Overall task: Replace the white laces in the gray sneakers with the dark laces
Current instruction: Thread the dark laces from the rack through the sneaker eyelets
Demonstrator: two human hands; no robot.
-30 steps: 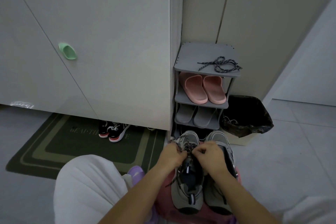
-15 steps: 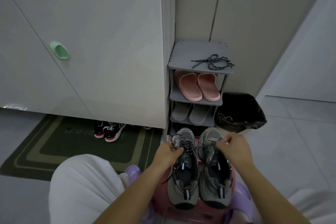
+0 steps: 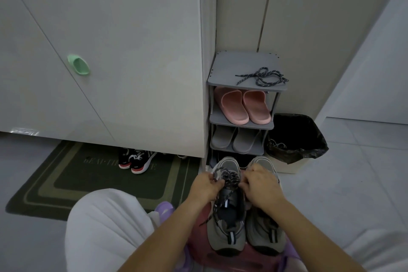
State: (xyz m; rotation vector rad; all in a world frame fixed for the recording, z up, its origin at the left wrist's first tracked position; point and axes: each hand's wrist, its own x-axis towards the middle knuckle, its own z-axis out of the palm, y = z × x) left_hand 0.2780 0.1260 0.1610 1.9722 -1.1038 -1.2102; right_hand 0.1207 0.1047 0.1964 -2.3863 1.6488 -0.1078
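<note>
Pink stool (image 3: 231, 258) bearing gray sneakers (image 3: 227, 238), gray rack (image 3: 234, 66) topped by dark lace (image 3: 261, 75)

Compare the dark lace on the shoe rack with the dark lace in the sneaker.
The rack lace lies in a loose bundle on the top shelf; the sneaker lace is crisscrossed through the left gray sneaker. Nothing touches the rack lace; the left hand and right hand both pinch the sneaker lace. Both are dark cords flecked with light.

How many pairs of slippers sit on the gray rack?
2: pink slippers on the second shelf, gray slippers on the third shelf. The dark bottom shelf may hide more.
</note>
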